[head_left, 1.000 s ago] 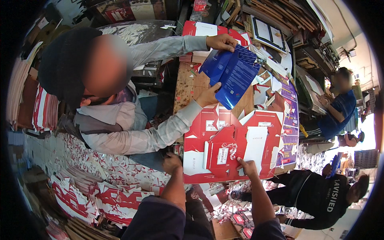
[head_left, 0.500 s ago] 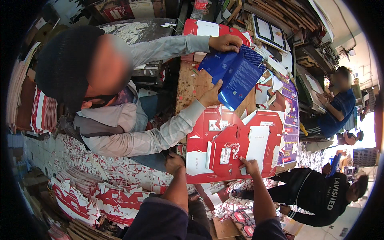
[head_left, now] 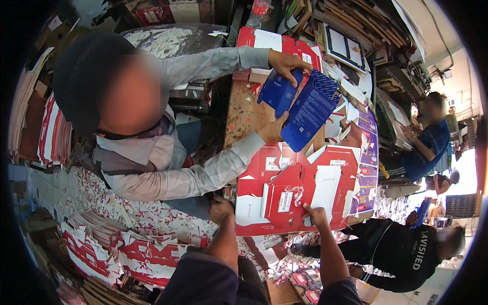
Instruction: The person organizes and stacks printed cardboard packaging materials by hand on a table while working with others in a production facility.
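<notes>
The right hand (head_left: 317, 217) reaches in at 4 o'clock of the red carton piece (head_left: 287, 199), a fingertip on its near part; whether it pinches or only presses, I cannot tell. The left hand (head_left: 221, 210) is curled by the table edge at 9 o'clock; its grip is hidden. The carton piece lies on larger red sheets (head_left: 254, 155) at the table's near end. Stacks of red cardboard (head_left: 94, 249) stand off at 8 o'clock.

The likeliest trouble is the top piece sliding, since it has only one visible fingertip on it; a sideways pull could also drag the sheets beneath toward the near edge, and their thin flaps might crease or tear.

Further out, purple printed sheets (head_left: 367, 160) lie at 2 o'clock. At 12, a co-worker's two hands (head_left: 274, 128) hold a blue carton (head_left: 311, 109) above the table (head_left: 243, 114); working that close, a lowered elbow might nudge the red sheets. Loose scraps (head_left: 333, 125) at 1 o'clock could catch under a sliding sheet. Furthest, a bottle (head_left: 259, 9) stands near 12.
</notes>
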A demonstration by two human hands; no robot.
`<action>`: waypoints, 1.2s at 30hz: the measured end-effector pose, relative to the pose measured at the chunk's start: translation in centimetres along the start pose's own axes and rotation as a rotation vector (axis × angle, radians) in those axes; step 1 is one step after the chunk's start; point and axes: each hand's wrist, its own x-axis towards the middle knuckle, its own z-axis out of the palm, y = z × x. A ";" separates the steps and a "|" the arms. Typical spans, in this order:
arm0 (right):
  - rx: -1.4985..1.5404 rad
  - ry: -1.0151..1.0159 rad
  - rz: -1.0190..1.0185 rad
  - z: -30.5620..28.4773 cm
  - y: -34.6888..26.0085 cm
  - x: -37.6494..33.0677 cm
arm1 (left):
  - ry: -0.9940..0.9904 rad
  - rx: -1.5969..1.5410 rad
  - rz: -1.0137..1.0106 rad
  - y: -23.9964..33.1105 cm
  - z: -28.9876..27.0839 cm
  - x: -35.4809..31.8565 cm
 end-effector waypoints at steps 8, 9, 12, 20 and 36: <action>0.028 -0.011 -0.022 0.0 0.5 0.2 | -0.027 -0.008 0.012 0.1 0.0 -0.1; 0.033 -0.009 -0.027 0.0 0.3 0.1 | -0.014 -0.007 0.012 -0.2 0.3 0.1; 0.027 -0.021 -0.015 -0.2 0.2 0.1 | 0.013 -0.018 0.021 -0.4 0.5 0.1; 0.050 0.008 -0.037 -0.1 0.5 0.3 | 0.028 0.007 -0.007 0.4 0.4 -0.4; 0.113 0.004 -0.033 0.3 1.7 0.4 | -0.002 -0.024 -0.031 0.5 -0.4 -0.1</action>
